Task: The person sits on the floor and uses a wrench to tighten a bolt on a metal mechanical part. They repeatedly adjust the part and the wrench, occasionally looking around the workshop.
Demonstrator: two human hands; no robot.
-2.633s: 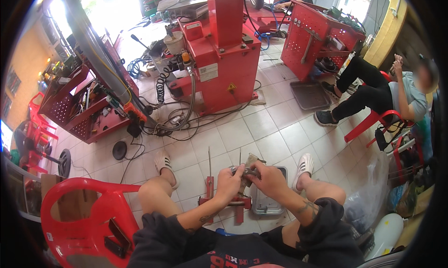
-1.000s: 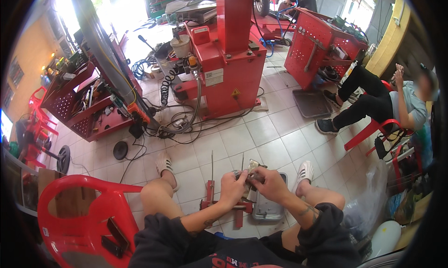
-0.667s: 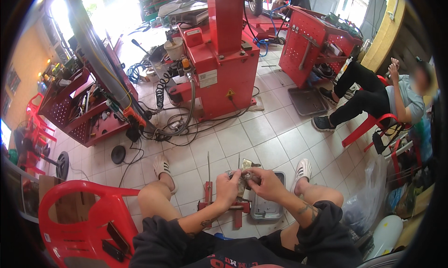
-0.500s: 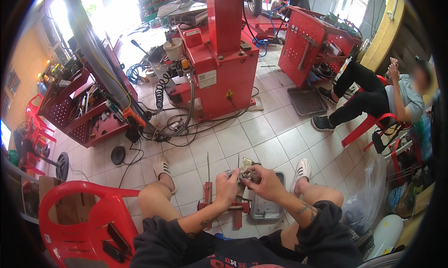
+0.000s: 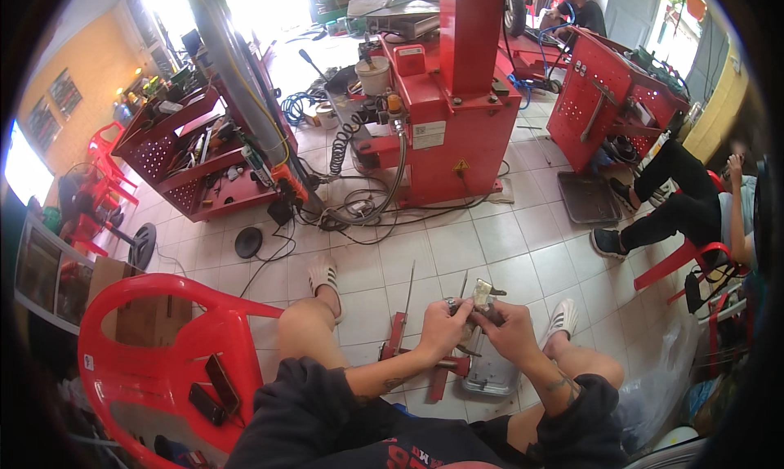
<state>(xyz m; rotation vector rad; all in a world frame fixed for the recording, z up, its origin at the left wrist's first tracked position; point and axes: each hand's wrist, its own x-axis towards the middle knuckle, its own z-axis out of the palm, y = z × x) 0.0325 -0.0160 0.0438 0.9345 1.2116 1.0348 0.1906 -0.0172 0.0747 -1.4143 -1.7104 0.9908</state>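
Note:
Between my knees, my left hand point(image 5: 445, 328) and my right hand point(image 5: 510, 330) are together, both closed on a small grimy metal part point(image 5: 483, 291) with a pale, yellowish face. My fingers cover much of it, so its exact kind does not show. Just below and to the left of my hands is a red metal stand point(image 5: 395, 335) with thin upright rods. A grey metal tray point(image 5: 493, 377) lies on the floor under my right forearm; its contents are too small to tell.
A red plastic chair point(image 5: 106, 338) on my left bears two dark phones point(image 5: 222, 381). Ahead stands a red machine point(image 5: 457, 154) with hoses and cables; red tool carts point(image 5: 175, 175) flank it. A seated person point(image 5: 694, 199) is at right, near a dark tray point(image 5: 588, 198).
The view has swung left, so the scene sits further right and slightly lower. Both hands still hold the metal part, with the right fingers shifted a little around it.

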